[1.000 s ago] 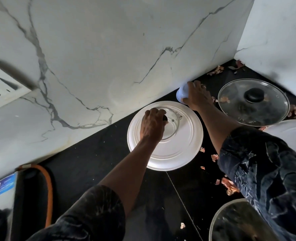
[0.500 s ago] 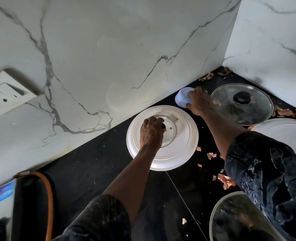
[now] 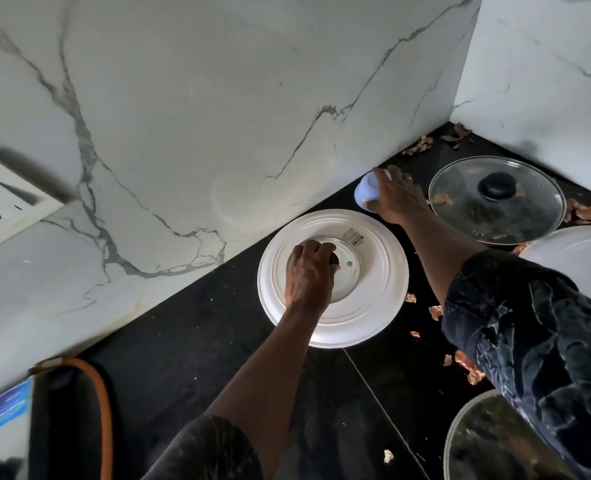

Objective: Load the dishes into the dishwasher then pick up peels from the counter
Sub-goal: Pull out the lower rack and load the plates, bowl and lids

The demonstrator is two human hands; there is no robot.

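Counter [image 3: 183, 358]: left hand [image 3: 309, 271] grips lid [image 3: 373, 282] (right hand [image 3: 396, 199]: cup [image 3: 365, 195]?).

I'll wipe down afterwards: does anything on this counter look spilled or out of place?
Yes: peel scraps lie scattered on the black counter, beside the white lid, in the back corner and around the glass lid. Nothing looks broken.

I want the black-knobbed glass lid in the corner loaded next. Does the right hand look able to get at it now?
Probably not yet: the right hand grips the blue cup. The glass lid lies uncovered right beside it, so once freed the way looks open.
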